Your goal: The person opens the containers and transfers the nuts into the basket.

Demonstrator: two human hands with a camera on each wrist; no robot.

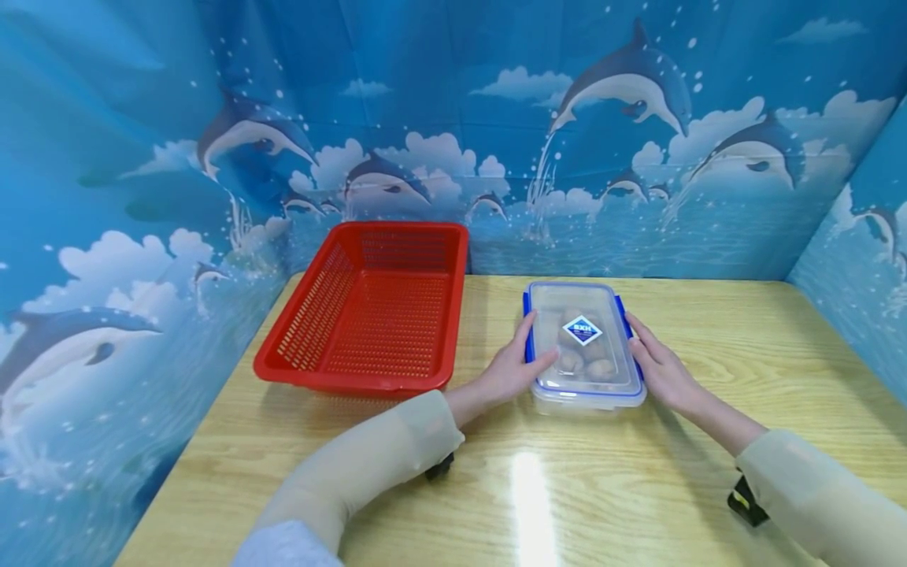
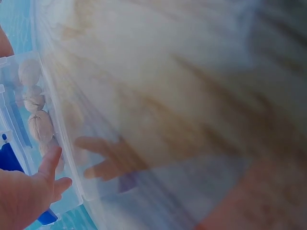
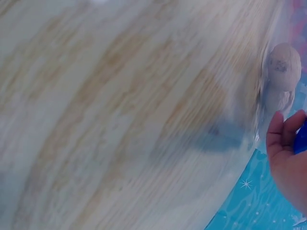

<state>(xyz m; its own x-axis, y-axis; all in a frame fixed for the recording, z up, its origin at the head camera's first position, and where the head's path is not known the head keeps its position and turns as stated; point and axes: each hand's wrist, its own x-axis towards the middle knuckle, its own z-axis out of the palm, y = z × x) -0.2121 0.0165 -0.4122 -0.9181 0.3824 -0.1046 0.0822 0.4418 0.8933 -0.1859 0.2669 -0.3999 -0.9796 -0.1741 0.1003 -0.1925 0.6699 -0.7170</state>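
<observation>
A clear plastic food storage box [image 1: 549, 335] with blue edging and blue side latches lies lid up over the wooden table. Through its walls show several pale brown, round, walnut-like things [image 2: 40, 125]. My left hand [image 1: 512, 366] grips the box's left side, thumb over the lid's edge. On the opposite side my right hand [image 1: 662, 366] holds the box, its fingers along the wall by the right latch. In the right wrist view, curled fingers [image 3: 276, 134] lie against the box beside the round things. A blue and white diamond label [image 1: 583, 330] marks the lid.
To the left of the box stands a red plastic basket [image 1: 457, 315] with perforated walls and nothing in it. The wooden table [image 1: 708, 315] meets a blue dolphin-print curtain [image 1: 425, 94] at the back and sides. Bright light reflects off the tabletop near the front.
</observation>
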